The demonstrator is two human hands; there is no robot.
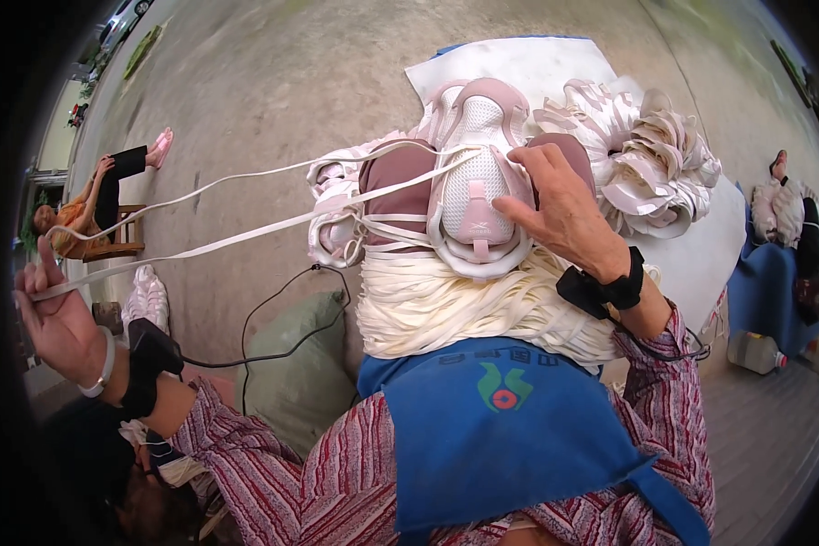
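Observation:
A white mesh shoe upper (488, 118) with pink trim lies in front of me, its rounded end toward my body. My right hand (555, 196) grips its right side, thumb and forefinger spread over the mesh. A long white shoelace (237, 244) runs from the upper out to the far left. There my left hand (59, 318) is raised with the lace drawn taut through its fingers. A second, slacker lace strand curves above it. Mauve pads (399, 177) flank the upper. Under it, a thick bundle of cream laces (464, 314) lies across my lap.
Stacked shoe uppers (660, 168) sit at the right on a white sheet (555, 59); more uppers (337, 205) lie left. A green sack (291, 350) and black cable (246, 350) are near my left leg. A seated person (91, 205) is at far left, a plastic jug (755, 352) at right.

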